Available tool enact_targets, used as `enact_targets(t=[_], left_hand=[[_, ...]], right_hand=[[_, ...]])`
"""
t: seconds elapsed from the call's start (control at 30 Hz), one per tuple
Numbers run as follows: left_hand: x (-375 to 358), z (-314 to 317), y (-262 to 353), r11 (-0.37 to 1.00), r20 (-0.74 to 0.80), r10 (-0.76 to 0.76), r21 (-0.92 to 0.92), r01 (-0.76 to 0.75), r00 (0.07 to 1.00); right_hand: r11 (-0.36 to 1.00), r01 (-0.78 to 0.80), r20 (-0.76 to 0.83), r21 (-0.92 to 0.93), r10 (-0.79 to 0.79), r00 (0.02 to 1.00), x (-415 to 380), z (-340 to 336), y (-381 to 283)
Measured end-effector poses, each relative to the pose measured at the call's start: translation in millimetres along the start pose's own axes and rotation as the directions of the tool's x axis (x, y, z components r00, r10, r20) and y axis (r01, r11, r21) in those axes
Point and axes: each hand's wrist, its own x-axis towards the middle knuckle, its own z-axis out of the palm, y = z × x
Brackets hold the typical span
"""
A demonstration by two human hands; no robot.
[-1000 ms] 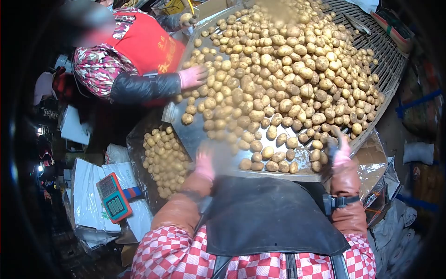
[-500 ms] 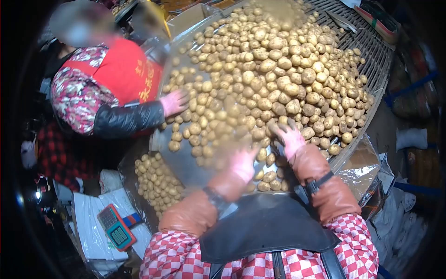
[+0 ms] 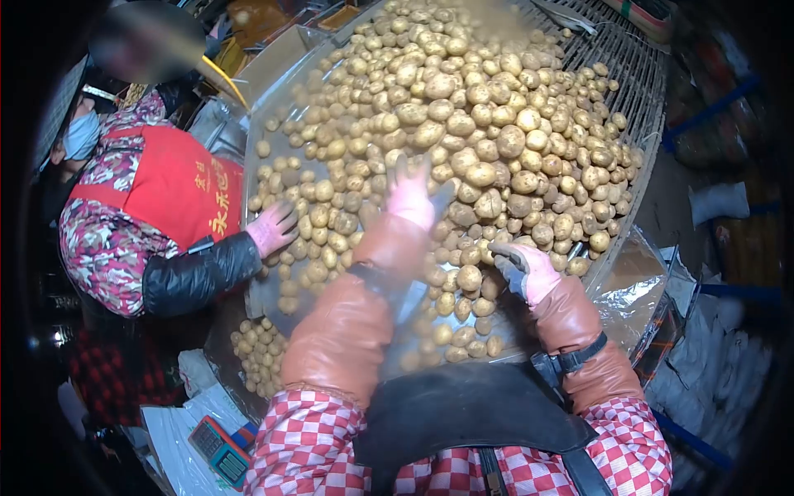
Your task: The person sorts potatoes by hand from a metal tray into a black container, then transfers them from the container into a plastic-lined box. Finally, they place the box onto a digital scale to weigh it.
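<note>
A large heap of potatoes (image 3: pixel 496 124) covers the metal-surfaced sorting table in front of me. My left hand (image 3: pixel 411 197), in a pink glove with grey palm, reaches into the middle of the heap with its fingers spread over the potatoes. In the same kind of glove, my right hand (image 3: pixel 533 271) is at the near right side of the heap. Its fingers are bent but apart, the tips beside a few potatoes, and I see nothing gripped. Between my forearms, loose potatoes (image 3: pixel 463 307) lie near the table's front edge.
At the left a co-worker in a red apron (image 3: pixel 186 182) rests a pink-gloved hand (image 3: pixel 271 229) by the potatoes. More potatoes (image 3: pixel 258 355) sit lower left. Near them is a red-and-teal device (image 3: pixel 220 451). Slatted wicker (image 3: pixel 628 83) edges the heap; a plastic-wrapped box (image 3: pixel 628 277) stands right.
My left hand has moved forward, farther into the heap. My right hand has shifted slightly nearer, its fingers now more bent. The view has turned; the co-worker's head has moved left.
</note>
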Motion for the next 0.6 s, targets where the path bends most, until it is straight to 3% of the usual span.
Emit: enact_targets(t=[0.03,0.1,0.17,0.2,0.23,0.3,0.33,0.4,0.47,0.5,0.53,0.57,0.6], left_hand=[[0,4,8,0.997,0.013,-0.063,0.036,0.062,0.998],[-19,13,11,0.978,0.135,0.130,0.143,-0.149,0.982],[-50,23,10,0.946,0.248,0.234,0.165,-0.279,0.940],[-67,29,10,0.942,0.286,0.254,0.142,-0.303,0.924],[-81,34,10,0.937,0.323,0.277,0.117,-0.329,0.905],[-103,41,9,0.928,0.308,0.284,0.150,-0.341,0.908],[-110,42,9,0.920,0.301,0.295,0.168,-0.354,0.907],[-120,35,11,0.941,0.299,0.332,-0.034,-0.337,0.895],[-119,35,-1,0.920,0.309,0.384,-0.214,-0.329,0.870],[-113,44,-18,0.878,0.163,0.435,-0.294,-0.377,0.886],[-106,37,-13,0.799,0.159,0.211,-0.597,-0.076,0.964],[-101,31,-6,0.546,0.239,-0.018,-0.811,0.210,0.971],[-92,2,23,0.290,0.362,-0.190,-0.867,0.404,0.913]], right_hand=[[0.995,0.000,-0.020,-0.104,-0.002,1.000,6,-5,1],[0.978,-0.177,-0.034,0.106,0.182,0.983,28,-19,-5],[0.982,-0.161,-0.119,0.099,0.172,0.978,55,-23,-2],[0.998,-0.063,-0.203,-0.026,0.056,0.978,76,-24,2],[0.989,-0.026,-0.213,0.142,0.056,0.976,98,-25,2],[0.993,0.083,-0.239,-0.079,-0.100,0.966,150,-29,-3],[0.882,0.134,-0.203,-0.452,-0.248,0.947,175,-34,-10],[0.698,0.024,-0.108,-0.715,-0.144,0.984,205,-29,-24],[0.659,-0.054,-0.055,-0.750,0.019,0.998,226,-26,-19],[0.755,-0.058,-0.131,-0.654,-0.036,0.991,217,-29,-22],[0.826,-0.026,-0.171,-0.563,-0.085,0.982,203,-30,-27],[0.884,0.013,-0.212,-0.468,-0.127,0.969,184,-30,-34],[0.926,0.063,-0.255,-0.373,-0.167,0.952,165,-28,-39]])
